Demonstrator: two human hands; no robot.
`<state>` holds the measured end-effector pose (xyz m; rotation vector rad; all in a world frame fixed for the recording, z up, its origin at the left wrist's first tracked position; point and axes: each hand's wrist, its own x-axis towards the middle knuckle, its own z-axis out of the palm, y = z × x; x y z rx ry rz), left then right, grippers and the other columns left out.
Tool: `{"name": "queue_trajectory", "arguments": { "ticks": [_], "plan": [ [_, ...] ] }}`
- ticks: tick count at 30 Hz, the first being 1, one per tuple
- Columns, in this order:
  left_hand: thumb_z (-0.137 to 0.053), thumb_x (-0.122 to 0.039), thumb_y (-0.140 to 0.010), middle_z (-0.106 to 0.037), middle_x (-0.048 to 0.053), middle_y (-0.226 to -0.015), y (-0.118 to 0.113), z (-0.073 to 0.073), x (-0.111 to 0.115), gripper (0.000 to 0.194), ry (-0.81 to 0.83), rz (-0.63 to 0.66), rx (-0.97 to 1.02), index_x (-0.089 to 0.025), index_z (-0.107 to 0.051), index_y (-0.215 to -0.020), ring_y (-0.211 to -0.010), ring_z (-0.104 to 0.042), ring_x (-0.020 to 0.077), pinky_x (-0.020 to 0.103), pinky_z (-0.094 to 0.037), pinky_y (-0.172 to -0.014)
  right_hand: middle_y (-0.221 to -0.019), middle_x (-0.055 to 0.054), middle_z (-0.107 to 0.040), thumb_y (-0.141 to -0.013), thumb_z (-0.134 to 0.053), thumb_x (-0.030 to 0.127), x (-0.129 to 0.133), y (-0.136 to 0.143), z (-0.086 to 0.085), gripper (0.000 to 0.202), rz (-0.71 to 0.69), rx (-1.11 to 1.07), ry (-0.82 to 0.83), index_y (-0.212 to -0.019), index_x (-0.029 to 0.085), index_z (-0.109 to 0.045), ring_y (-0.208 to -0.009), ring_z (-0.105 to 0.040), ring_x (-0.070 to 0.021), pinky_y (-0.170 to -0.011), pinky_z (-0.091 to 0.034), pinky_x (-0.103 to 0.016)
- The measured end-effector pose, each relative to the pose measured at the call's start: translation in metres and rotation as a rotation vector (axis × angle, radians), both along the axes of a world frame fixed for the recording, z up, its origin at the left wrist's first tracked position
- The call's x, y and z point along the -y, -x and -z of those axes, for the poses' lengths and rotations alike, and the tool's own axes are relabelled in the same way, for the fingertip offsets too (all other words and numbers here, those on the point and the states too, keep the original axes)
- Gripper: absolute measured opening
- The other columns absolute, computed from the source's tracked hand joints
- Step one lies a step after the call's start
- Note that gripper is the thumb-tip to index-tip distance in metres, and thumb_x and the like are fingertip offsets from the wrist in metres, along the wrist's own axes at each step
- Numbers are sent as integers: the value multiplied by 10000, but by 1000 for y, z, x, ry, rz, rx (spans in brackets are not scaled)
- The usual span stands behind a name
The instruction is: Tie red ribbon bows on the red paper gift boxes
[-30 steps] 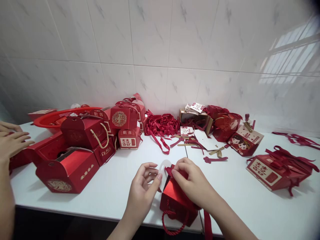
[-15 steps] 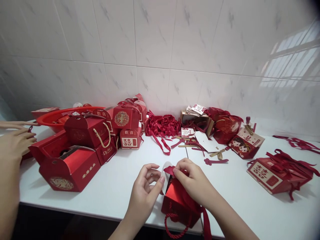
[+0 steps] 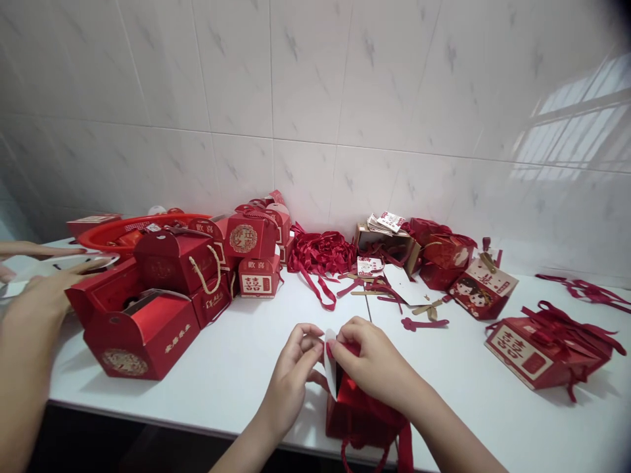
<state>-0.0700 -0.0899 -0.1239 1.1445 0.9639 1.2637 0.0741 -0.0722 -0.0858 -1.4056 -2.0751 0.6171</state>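
Observation:
A red gift box [image 3: 362, 410] stands near the table's front edge, with a red cord handle and a ribbon hanging down its front. Its rounded end flap [image 3: 330, 368], white on the inside, stands up on the left side. My left hand [image 3: 296, 378] pinches this flap from the left, fingertips at its outer face. Over the box's top, my right hand [image 3: 367, 361] is closed, its fingertips gripping a piece of red ribbon [image 3: 329, 349] against the flap. The ribbon's end between the hands is partly hidden by the fingers.
Red boxes [image 3: 148, 335] are stacked at the left, by a red basket [image 3: 98, 233]. Another person's hands [image 3: 49, 289] hold a pale piece there. A ribbon heap [image 3: 325, 253] lies by the wall. Ribboned boxes [image 3: 547, 348] stand at the right.
My left hand has closed in on the flap, and my right fingertips have moved left against it with the ribbon. The other person's hands now hold a pale piece.

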Motion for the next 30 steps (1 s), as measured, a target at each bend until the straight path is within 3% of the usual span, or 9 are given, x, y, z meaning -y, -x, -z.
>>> {"name": "queue_trajectory", "arguments": {
  "ticks": [8,10,13,15,17,20,25,27,30],
  "plan": [
    [-506,-361,-808,-437,-42,-675,0,3,-4,191,-84,35,-108,-195,-458,-726,-601,-438,109,218,-409,-568,-883,-48,-583,-826,-543,337,3,-7,-6,157,53,-26,-90,-736,208,-549,-891,-544,-224,-826,-404,-378],
    [-458,-340,-829,-463,-25,-678,8,9,-5,185,-135,-17,-339,-197,-461,-711,-621,-463,134,251,-406,-601,-977,-60,-586,-838,-539,381,8,-20,-7,165,114,-103,-176,-853,219,-567,-972,-534,-238,-885,-391,-406],
    [-440,-237,-797,-526,34,-720,34,20,-5,149,-196,-154,-951,-191,-505,-671,-714,-516,206,326,-398,-674,-1068,-66,-577,-866,-495,439,20,-48,1,225,215,-191,-240,-946,239,-560,-1045,-522,-242,-917,-395,-413],
    [-444,-195,-758,-546,79,-735,55,25,-5,149,-170,-276,-1360,-185,-550,-654,-764,-522,267,385,-383,-700,-1076,-63,-586,-872,-480,467,31,-68,12,251,255,-210,-198,-965,248,-563,-1053,-532,-241,-917,-412,-411],
    [-448,-182,-740,-560,111,-784,71,25,-6,150,-155,-424,-1574,-179,-597,-722,-811,-512,309,424,-372,-713,-1063,-62,-603,-864,-489,489,42,-83,26,276,255,-214,-99,-970,250,-576,-1036,-554,-244,-907,-436,-412],
    [-454,-209,-757,-579,111,-953,70,17,-9,189,-266,-528,-1351,-197,-589,-890,-954,-498,319,433,-378,-798,-1104,-72,-612,-830,-541,499,51,-90,41,328,211,-272,60,-1030,244,-592,-1035,-580,-248,-923,-458,-414],
    [-423,-455,-864,-545,11,-789,21,0,-10,274,-179,-25,-527,-207,-533,-826,-728,-526,171,276,-433,-684,-1108,-86,-608,-808,-579,492,52,-74,50,379,162,-576,231,-1069,218,-585,-965,-618,-223,-838,-520,-366],
    [-452,-499,-852,-473,-28,-674,5,-3,-8,319,-89,110,-381,-199,-509,-761,-586,-447,122,229,-390,-565,-1008,-67,-598,-794,-593,499,51,-69,50,376,187,-665,246,-1032,208,-586,-821,-623,-188,-727,-535,-331],
    [-513,-515,-819,-369,-56,-581,-3,-5,-9,367,-30,135,-308,-188,-475,-658,-496,-313,87,196,-277,-460,-891,-17,-543,-791,-599,495,50,-73,49,381,177,-706,295,-1048,215,-570,-585,-531,-101,-572,-490,-268]
  ]
}}
